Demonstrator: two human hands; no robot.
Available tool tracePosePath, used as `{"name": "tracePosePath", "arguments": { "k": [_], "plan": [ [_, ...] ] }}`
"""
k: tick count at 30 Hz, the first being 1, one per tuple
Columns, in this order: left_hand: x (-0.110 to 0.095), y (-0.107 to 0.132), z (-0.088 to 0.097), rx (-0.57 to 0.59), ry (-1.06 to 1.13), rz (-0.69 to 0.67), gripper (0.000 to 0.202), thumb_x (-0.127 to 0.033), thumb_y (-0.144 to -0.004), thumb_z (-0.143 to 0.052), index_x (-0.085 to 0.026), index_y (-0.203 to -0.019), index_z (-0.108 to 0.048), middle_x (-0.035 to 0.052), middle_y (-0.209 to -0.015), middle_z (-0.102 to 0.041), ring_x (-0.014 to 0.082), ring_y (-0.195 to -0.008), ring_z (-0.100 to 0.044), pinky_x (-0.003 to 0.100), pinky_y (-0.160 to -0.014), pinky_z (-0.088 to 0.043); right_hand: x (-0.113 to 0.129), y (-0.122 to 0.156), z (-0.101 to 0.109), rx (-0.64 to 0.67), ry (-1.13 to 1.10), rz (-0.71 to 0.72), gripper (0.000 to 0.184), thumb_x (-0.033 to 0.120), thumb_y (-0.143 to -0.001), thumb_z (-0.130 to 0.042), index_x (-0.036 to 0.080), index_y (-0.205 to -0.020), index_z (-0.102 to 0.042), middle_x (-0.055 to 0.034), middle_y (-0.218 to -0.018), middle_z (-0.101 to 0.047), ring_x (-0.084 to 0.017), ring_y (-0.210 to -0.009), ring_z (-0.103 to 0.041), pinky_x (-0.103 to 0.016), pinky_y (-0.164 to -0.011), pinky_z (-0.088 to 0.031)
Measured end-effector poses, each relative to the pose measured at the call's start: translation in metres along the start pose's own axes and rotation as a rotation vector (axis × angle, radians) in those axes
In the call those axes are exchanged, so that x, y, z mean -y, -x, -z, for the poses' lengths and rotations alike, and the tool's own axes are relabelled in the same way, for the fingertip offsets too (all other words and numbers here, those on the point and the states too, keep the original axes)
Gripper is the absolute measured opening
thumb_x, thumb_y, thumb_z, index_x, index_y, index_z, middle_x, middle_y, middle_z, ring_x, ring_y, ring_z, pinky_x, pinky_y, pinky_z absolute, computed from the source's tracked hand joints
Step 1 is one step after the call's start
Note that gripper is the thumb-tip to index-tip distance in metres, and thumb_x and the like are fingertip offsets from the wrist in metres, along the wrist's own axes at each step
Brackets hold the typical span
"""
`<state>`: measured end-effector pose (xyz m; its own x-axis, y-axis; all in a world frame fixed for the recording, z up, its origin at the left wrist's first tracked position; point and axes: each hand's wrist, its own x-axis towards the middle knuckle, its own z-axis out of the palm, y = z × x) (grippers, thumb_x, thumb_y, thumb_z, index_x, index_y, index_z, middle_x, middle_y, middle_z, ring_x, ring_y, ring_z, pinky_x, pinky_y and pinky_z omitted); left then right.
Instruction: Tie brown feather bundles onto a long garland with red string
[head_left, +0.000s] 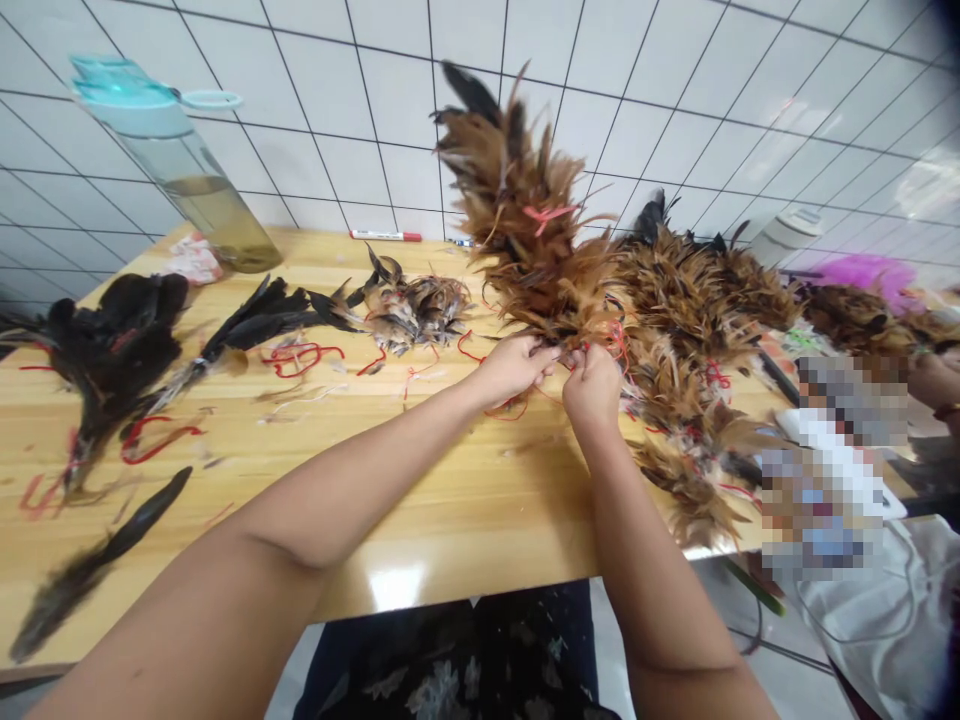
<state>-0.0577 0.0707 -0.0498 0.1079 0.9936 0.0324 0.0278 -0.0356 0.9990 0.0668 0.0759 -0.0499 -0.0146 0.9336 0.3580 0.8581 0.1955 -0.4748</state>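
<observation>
A tall bundle of brown feathers (pixel 517 190), dark at its tip and tied with red string partway up, rises toward the tiled wall. My left hand (pixel 517 368) is closed at its lower end, fingertips pinched together. Close beside it, my right hand (pixel 594 388) is also closed, thumb against the curled fingers. The pinched ends are largely hidden by my fingers. Red string (pixel 616 340) loops above my right hand, and a thin strand runs below both hands. More brown feather bundles (pixel 690 290) lie just to the right.
Black feathers (pixel 124 350), loose red string (pixel 304 358) and a small feather pile (pixel 416 310) lie on the wooden table (pixel 450 530). A water bottle (pixel 202 180) stands at back left, and a red marker (pixel 385 236) lies by the wall. Another person's hand (pixel 934 380) shows at far right.
</observation>
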Motion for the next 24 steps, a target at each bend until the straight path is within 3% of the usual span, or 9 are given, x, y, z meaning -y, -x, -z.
{"name": "tracePosePath", "arguments": {
  "k": [4, 7, 10, 15, 18, 21, 24],
  "plan": [
    [-0.004, 0.002, -0.013, -0.191, 0.076, -0.096, 0.016, -0.015, -0.083, -0.049, -0.014, -0.074, -0.063, 0.0041, -0.080, -0.069, 0.0135, -0.082, -0.062, 0.025, -0.083, -0.046, 0.008, 0.005, -0.003, -0.079, 0.201, 0.022, 0.022, 0.012, -0.087, -0.037, 0.015, -0.091, -0.058, -0.0136, -0.091, -0.060, -0.021, -0.073, -0.054, -0.032, -0.064, -0.034],
    [-0.011, 0.010, -0.020, -0.221, 0.221, -0.067, 0.008, -0.014, -0.078, -0.057, -0.013, -0.082, -0.064, 0.0042, -0.086, -0.070, 0.0141, -0.086, -0.062, 0.026, -0.084, -0.047, 0.012, 0.006, -0.009, -0.112, 0.267, 0.024, 0.024, 0.022, -0.093, -0.035, 0.015, -0.091, -0.059, -0.0135, -0.093, -0.058, -0.020, -0.072, -0.053, -0.031, -0.061, -0.031],
    [-0.017, 0.018, -0.022, -0.204, 0.360, -0.075, 0.017, -0.024, -0.072, -0.069, -0.013, -0.084, -0.064, 0.0040, -0.087, -0.070, 0.0140, -0.086, -0.062, 0.025, -0.083, -0.047, 0.014, 0.008, -0.016, -0.136, 0.243, 0.060, 0.033, 0.028, -0.097, -0.029, 0.016, -0.089, -0.059, -0.0128, -0.090, -0.056, -0.020, -0.074, -0.053, -0.031, -0.062, -0.031],
    [-0.020, 0.022, -0.017, -0.306, 0.412, 0.047, 0.024, -0.037, -0.075, -0.070, -0.017, -0.077, -0.058, -0.0030, -0.060, -0.058, 0.0091, -0.060, -0.055, 0.022, -0.060, -0.043, 0.017, 0.015, -0.026, -0.168, 0.218, 0.182, 0.044, 0.029, -0.100, -0.019, 0.016, -0.089, -0.059, -0.0122, -0.087, -0.057, -0.019, -0.074, -0.050, -0.032, -0.064, -0.030],
    [-0.020, 0.021, -0.014, -0.278, 0.476, 0.189, 0.030, -0.038, -0.080, -0.066, -0.019, -0.066, -0.047, -0.0090, -0.043, -0.036, 0.0042, -0.038, -0.032, 0.021, -0.043, -0.026, 0.017, 0.018, -0.029, -0.195, 0.266, 0.233, 0.044, 0.030, -0.101, -0.019, 0.016, -0.087, -0.059, -0.0114, -0.085, -0.058, -0.019, -0.074, -0.049, -0.032, -0.064, -0.028],
    [-0.020, 0.020, -0.012, -0.270, 0.499, 0.272, 0.038, -0.036, -0.083, -0.063, -0.020, -0.062, -0.037, -0.0109, -0.039, -0.024, 0.0024, -0.032, -0.019, 0.022, -0.037, -0.011, 0.015, 0.018, -0.032, -0.185, 0.336, 0.286, 0.045, 0.027, -0.101, -0.018, 0.016, -0.088, -0.060, -0.0120, -0.085, -0.059, -0.020, -0.075, -0.049, -0.033, -0.065, -0.028],
    [-0.019, 0.019, -0.007, -0.246, 0.473, 0.352, 0.041, -0.042, -0.084, -0.062, -0.020, -0.062, -0.035, -0.0113, -0.037, -0.024, 0.0023, -0.030, -0.018, 0.021, -0.036, -0.008, 0.012, 0.018, -0.034, -0.122, 0.360, 0.340, 0.043, 0.024, -0.100, -0.021, 0.015, -0.091, -0.061, -0.0134, -0.087, -0.060, -0.021, -0.077, -0.048, -0.034, -0.066, -0.028]
  ]
}}
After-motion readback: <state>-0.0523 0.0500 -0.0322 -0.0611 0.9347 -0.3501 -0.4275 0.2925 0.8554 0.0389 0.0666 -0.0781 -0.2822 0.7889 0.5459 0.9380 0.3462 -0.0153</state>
